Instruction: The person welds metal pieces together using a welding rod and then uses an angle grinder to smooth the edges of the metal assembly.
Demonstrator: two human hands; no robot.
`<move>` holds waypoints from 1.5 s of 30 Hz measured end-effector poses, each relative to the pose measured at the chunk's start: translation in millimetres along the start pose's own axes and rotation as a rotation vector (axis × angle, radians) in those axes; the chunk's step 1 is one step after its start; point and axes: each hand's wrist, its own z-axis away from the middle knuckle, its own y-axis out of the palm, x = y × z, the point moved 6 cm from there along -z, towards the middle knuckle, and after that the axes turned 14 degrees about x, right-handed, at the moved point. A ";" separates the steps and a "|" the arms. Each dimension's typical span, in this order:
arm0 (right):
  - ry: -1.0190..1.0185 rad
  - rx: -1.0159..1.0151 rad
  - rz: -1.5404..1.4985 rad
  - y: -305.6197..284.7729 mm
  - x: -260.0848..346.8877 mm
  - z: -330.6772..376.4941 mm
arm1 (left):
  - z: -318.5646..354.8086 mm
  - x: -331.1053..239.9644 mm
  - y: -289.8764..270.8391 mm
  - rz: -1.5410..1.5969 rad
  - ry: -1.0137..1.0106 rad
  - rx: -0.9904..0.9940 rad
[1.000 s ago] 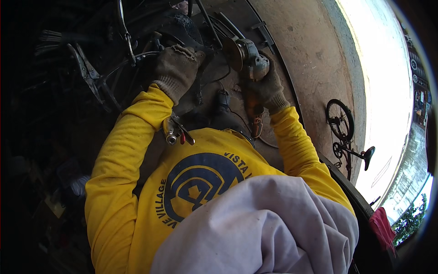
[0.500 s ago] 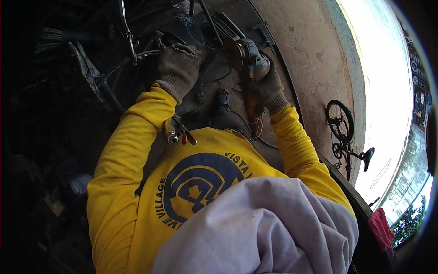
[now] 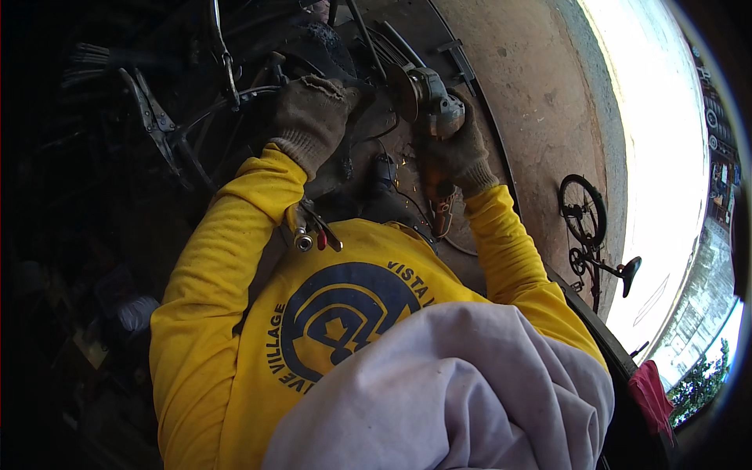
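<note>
Brown-gloved right hand (image 3: 460,150) grips the angle grinder (image 3: 440,112) at the far side, right of centre; left hand (image 3: 317,111) curls leftward, its hold impossible to tell. Sparks (image 3: 403,164) glow nearer; a dipping disc (image 3: 402,92) could snag that thin cable (image 3: 409,197)!

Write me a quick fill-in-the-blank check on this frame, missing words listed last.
1. Of the two hands, ____ wear gloves.
2. The grinder is in the ____ hand.
3. The shirt sleeves are coloured ____.
4. The bicycle lies to the grinder's ____ in the picture.

Missing words: both; right; yellow; right
</note>
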 end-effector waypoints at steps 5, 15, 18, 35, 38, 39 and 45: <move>0.000 -0.010 0.013 -1.0 -0.6 -0.5 | 4.2 -2.4 -10.6 0.004 0.006 -0.035; -0.071 -0.027 0.028 5.1 -3.3 -4.2 | 5.8 0.0 -8.7 -0.009 -0.019 0.140; -0.046 -0.058 0.050 -0.8 -6.4 -0.2 | -2.9 -3.5 -6.6 0.001 0.014 0.092; -0.067 -0.010 0.026 2.8 1.5 0.5 | -0.1 3.1 1.2 0.047 0.023 -0.001; 0.016 0.001 0.053 3.1 3.9 3.7 | -1.4 3.2 3.8 0.035 0.030 -0.005; 0.040 -0.005 0.059 3.6 3.0 4.0 | -2.1 4.2 7.6 0.052 0.017 -0.010; 0.024 -0.005 0.083 3.5 3.0 5.9 | 0.8 3.3 4.2 0.047 0.036 -0.042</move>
